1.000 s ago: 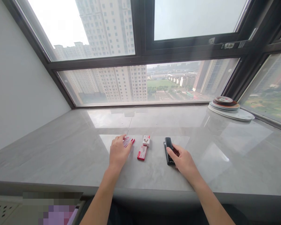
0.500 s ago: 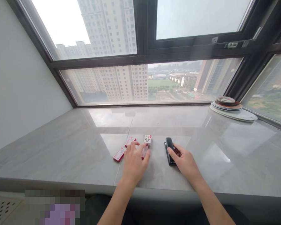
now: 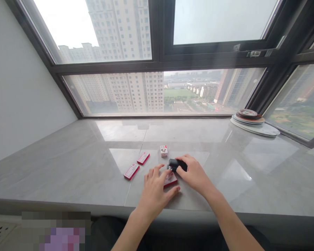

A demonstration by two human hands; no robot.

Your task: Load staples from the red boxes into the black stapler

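Observation:
In my right hand (image 3: 195, 172) is a black stapler (image 3: 174, 163), held sideways with its end pointing left. That end is above a small red-and-white box (image 3: 170, 180) on the grey counter. My left hand (image 3: 155, 184) is spread around this box, index fingertip by the stapler's end and thumb along the box's near side. Firm contact with the box cannot be made out. Two similar flat boxes, one nearer (image 3: 131, 171) and one farther (image 3: 143, 158), lie to the left. A small white box (image 3: 163, 151) with a dark printed picture stands just beyond my hands.
The grey stone counter (image 3: 75, 164) runs up to a dark-framed window (image 3: 157, 66). At the far right sits a stack of plates (image 3: 251, 122). The counter's front edge (image 3: 68, 205) crosses below my hands, and a white wall (image 3: 23, 87) closes the left side.
My right hand has brought the stapler left and turned it from lengthwise to sideways. The box by my left hand has come nearer, shifted right and turned; my left hand moved slightly right and nearer.

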